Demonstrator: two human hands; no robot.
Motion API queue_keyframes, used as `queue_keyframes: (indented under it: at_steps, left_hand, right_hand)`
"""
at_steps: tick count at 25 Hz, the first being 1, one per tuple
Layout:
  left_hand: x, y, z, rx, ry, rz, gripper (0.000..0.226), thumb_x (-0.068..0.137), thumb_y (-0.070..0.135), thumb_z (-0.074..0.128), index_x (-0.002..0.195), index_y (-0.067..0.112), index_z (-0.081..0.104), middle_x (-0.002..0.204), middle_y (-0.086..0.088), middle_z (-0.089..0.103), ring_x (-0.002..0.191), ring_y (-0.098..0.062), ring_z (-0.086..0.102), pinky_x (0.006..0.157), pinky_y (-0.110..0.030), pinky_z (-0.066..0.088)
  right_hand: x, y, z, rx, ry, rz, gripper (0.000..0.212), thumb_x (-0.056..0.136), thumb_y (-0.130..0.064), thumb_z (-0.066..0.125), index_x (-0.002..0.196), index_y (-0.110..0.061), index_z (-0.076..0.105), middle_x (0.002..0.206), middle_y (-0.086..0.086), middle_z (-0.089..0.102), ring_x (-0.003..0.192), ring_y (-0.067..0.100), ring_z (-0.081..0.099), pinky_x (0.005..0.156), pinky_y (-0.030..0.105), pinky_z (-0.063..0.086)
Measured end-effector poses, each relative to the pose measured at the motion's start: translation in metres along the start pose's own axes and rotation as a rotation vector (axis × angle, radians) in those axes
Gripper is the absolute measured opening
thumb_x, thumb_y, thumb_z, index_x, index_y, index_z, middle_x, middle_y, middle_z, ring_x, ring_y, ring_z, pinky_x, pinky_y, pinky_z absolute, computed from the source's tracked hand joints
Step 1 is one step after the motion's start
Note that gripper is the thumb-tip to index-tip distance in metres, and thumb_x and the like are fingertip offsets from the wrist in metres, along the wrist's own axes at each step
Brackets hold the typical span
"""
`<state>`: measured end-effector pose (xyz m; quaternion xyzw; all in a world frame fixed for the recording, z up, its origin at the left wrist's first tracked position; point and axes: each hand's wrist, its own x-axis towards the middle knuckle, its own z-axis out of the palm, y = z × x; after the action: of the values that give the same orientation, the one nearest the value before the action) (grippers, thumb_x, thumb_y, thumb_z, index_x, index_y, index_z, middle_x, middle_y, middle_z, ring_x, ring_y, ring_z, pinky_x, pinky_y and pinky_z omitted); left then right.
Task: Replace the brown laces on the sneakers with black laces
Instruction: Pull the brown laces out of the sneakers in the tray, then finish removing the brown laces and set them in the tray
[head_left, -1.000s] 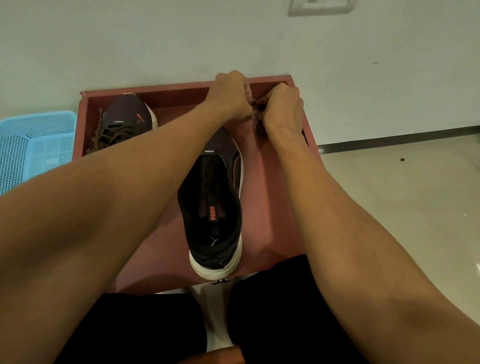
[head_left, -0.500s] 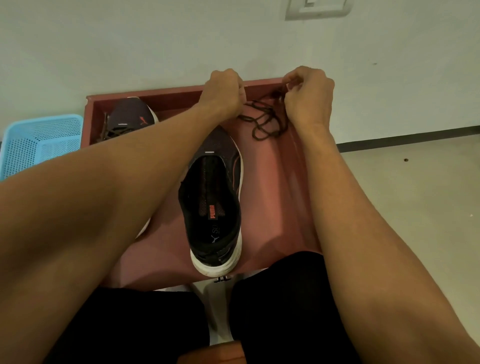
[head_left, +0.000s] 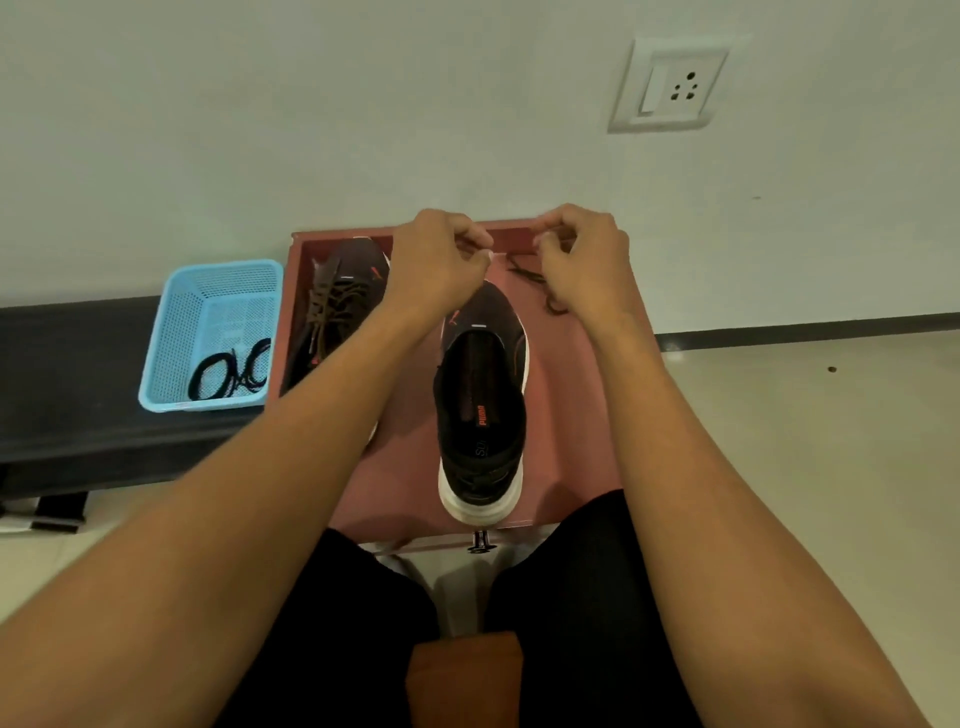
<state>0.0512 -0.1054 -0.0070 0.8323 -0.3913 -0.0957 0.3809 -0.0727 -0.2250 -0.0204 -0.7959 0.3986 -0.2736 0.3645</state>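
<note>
My right hand (head_left: 582, 260) pinches the brown lace (head_left: 527, 274) above the red tray (head_left: 571, 395), past the unlaced sneaker (head_left: 480, 395). My left hand (head_left: 441, 260) has curled fingers (pinching lace too? I cannot tell).

Two bare forearms (head_left: 322, 415) reach from the lower corners of the frame to the left hand (head_left: 436, 260) and right hand (head_left: 582, 254) at upper centre; wrists bare; plain black cloth (head_left: 571, 597) covers both thighs at bottom centre.
</note>
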Motion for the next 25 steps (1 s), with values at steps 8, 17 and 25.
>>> queue_keyframes:
  at_steps: [8,17,25]
  left_hand:
    - [-0.115,-0.007,-0.025,-0.027,0.024,-0.239,0.032,0.091,0.039,0.074,0.117,0.021,0.078,0.109,0.005,0.078,0.102,-0.013,0.072,0.096,-0.035,0.058]
    - [-0.154,-0.024,-0.012,0.027,-0.024,-0.345,0.025,0.093,0.029,0.073,0.118,0.023,0.077,0.11,0.001,0.078,0.108,-0.022,0.072,0.095,-0.039,0.057]
    - [-0.118,-0.032,-0.001,-0.014,0.112,-0.367,0.019,0.098,0.029,0.069,0.112,0.023,0.078,0.097,0.0,0.078,0.099,-0.023,0.073,0.082,-0.028,0.051]
  right_hand:
    - [-0.1,-0.019,-0.008,-0.154,-0.247,0.152,0.03,0.093,-0.042,0.074,0.117,-0.024,0.079,0.11,-0.004,0.078,0.097,0.016,0.074,0.092,0.038,0.061]
    - [-0.124,-0.006,-0.001,-0.187,-0.408,0.28,0.05,0.094,-0.017,0.072,0.142,-0.029,0.065,0.115,0.006,0.078,0.07,0.024,0.078,0.078,0.042,0.066]
    - [-0.088,-0.015,0.026,-0.244,-0.335,0.129,0.036,0.098,-0.024,0.063,0.129,-0.04,0.073,0.112,0.002,0.079,0.112,0.029,0.071,0.097,0.042,0.058]
